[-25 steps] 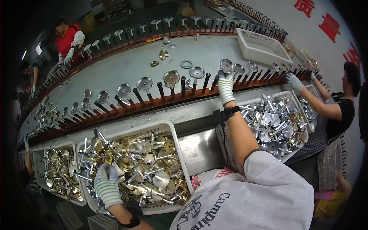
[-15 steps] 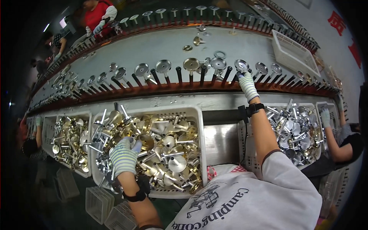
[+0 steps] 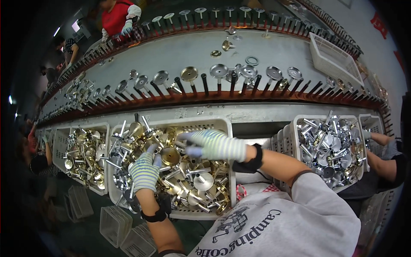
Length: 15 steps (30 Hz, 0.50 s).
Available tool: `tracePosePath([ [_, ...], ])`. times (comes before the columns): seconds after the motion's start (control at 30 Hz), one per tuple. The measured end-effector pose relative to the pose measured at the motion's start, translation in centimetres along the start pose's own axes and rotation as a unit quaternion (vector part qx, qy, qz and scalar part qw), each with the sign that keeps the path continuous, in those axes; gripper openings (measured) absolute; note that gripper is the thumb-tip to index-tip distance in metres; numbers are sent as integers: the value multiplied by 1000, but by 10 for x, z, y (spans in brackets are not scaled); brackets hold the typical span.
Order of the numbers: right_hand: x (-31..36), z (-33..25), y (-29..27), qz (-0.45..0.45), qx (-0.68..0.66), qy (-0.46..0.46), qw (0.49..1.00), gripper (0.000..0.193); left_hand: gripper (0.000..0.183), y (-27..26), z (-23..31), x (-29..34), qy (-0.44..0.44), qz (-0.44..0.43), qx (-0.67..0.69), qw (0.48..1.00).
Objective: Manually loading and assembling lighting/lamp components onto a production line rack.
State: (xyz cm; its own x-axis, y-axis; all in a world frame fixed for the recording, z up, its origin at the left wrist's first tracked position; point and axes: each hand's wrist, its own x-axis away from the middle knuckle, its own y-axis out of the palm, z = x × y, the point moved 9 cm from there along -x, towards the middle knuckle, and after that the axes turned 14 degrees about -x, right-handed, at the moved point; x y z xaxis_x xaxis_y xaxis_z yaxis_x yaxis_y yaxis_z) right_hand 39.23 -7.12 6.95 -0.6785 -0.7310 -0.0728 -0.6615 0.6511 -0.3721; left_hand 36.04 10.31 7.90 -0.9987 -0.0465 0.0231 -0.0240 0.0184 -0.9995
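My left hand [image 3: 144,174], in a striped knit glove, rests among metal parts in a white plastic basket [image 3: 232,171]. Its thumb and index finger stand apart, close to a gold disc-headed part [image 3: 170,156]; its other fingertips are hidden. Over the same basket my right hand [image 3: 216,144], gloved alike, reaches leftward with fingers stretched out and blurred; nothing shows in it. Gold and silver parts, each a round disc on a stem, fill the basket. Beyond it, a silver dished part [image 3: 248,71] stands on a spindle in a row of dark upright spindles.
A second basket [image 3: 296,145] of silver parts stands at right, another [image 3: 105,171] at left. Past the spindles, a grey tabletop [image 3: 171,51] carries loose parts and a white crate [image 3: 338,64]. Co-workers are at both sides; one in red [image 3: 114,19] is at far left.
My right hand has let go of the silver part on its spindle and swung back left over the basket. The near spindle row has moved left. My left hand stays among the parts.
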Motion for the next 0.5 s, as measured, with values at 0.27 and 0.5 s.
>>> tracePosePath([
  [0.27, -8, -21, 1, 71, -31, -47, 996, 40, 28, -14, -18, 21, -48, 64, 113, 990],
  [0.5, 39, 35, -92, 172, -115, -9, 978, 35, 26, -24, -30, 28, -112, 145, 382, 906],
])
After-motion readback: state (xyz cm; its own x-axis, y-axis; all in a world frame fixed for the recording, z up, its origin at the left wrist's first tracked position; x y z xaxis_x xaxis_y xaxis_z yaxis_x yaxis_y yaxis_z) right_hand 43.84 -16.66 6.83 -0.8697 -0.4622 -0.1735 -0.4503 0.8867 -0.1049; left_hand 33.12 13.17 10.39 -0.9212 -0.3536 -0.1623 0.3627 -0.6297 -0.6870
